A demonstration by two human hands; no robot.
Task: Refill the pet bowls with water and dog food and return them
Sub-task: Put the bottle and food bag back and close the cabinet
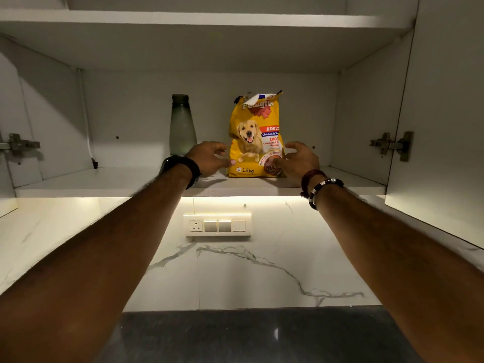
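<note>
A yellow dog food bag (252, 132) with a dog's picture stands upright on the lower shelf (104, 180) of an open wall cabinet, its top torn open. Both my arms reach up to it. My left hand (209, 159) is at the bag's lower left edge, fingers spread, thumb tip touching the bag. My right hand (297, 159) is at the bag's lower right corner, fingers loosely curved, thumb against the bag's front. Neither hand has closed round the bag. No pet bowls are in view.
A grey-green bottle (182, 125) stands just left of the bag, behind my left hand. Cabinet doors hang open at the left (7, 163) and right (440, 127). Below are a marble backsplash with a switch panel (217, 225) and a dark countertop (248, 334).
</note>
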